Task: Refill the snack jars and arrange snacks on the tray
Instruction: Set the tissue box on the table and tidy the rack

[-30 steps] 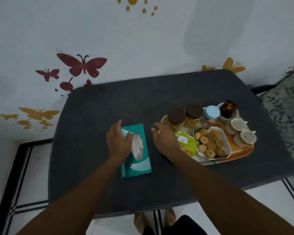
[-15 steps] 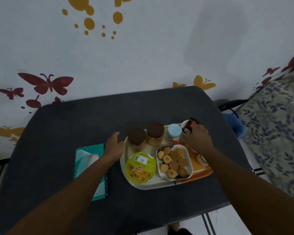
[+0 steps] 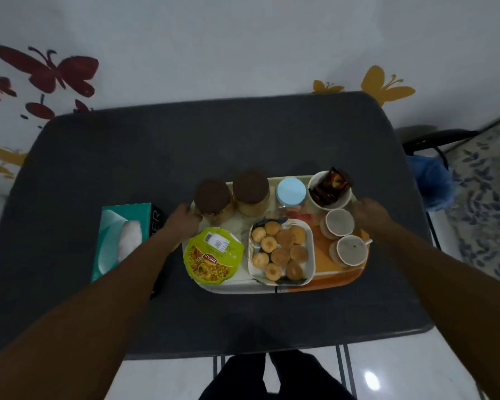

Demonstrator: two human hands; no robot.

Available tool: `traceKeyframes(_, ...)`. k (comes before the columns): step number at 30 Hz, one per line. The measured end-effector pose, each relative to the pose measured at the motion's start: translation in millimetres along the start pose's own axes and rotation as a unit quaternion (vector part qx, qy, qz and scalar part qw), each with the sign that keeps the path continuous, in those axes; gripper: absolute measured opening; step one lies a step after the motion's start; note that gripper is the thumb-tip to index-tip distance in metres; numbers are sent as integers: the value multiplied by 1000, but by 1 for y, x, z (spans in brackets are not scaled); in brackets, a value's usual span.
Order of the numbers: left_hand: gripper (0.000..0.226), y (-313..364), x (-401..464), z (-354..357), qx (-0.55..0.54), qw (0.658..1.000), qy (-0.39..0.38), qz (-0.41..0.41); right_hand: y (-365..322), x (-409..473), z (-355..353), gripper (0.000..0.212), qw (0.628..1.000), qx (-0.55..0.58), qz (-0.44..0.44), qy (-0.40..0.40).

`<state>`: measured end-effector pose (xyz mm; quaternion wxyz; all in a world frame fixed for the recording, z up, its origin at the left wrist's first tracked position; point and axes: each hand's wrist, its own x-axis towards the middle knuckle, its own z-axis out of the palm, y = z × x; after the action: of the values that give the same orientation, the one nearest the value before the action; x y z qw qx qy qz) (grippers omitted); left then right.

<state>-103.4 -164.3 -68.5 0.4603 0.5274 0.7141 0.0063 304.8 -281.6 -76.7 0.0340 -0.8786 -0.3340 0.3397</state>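
A cream and orange tray (image 3: 324,284) sits on the dark table (image 3: 185,145). It carries two brown-lidded jars (image 3: 212,197) (image 3: 251,189), a blue-lidded jar (image 3: 291,192), a white bowl of dark wrapped sweets (image 3: 329,187), two cups (image 3: 339,222) (image 3: 352,250), a white dish of round biscuits (image 3: 280,251) and a green snack packet (image 3: 212,255). My left hand (image 3: 182,222) grips the tray's left edge beside the first jar. My right hand (image 3: 368,212) grips the tray's right edge next to the cups.
A teal tissue box (image 3: 122,235) lies on the table left of the tray, partly under my left forearm. A black chair frame with a blue cloth (image 3: 429,180) stands past the table's right side. The wall runs along the table's far edge.
My left hand left the tissue box and went to the tray's left edge. My right hand crossed from the tray's left side over the bowl to the tray's right edge.
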Motion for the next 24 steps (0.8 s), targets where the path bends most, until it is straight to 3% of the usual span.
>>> traceKeyframes(7,47,2,-7,-2,-11,999,-6,-31,-6,-7,-3,35,997,-70,-39,-8)
traceKeyframes(12,39,-10,-15,-1,-49,997,8,-59,-8,-27,5,38,997,67,31,-6)
traceKeyframes(14,38,-5,-19,-3,-92,991,72,-59,-13,-39,3,37,992,119,36,33)
traceKeyframes(16,40,9,-28,-6,-119,971,206,-20,-27,-52,0,30,981,95,-24,169)
traceKeyframes(18,44,26,-45,-3,-42,943,319,82,-48,-67,-3,19,947,57,-150,279)
traceKeyframes(19,48,34,-52,2,20,930,340,141,-63,-75,-3,16,933,41,-216,283)
traceKeyframes(22,68,58,-63,27,194,911,268,245,-104,-92,7,29,920,-26,-345,184)
traceKeyframes(24,79,65,-61,44,290,901,200,252,-123,-97,17,47,921,-118,-359,94)
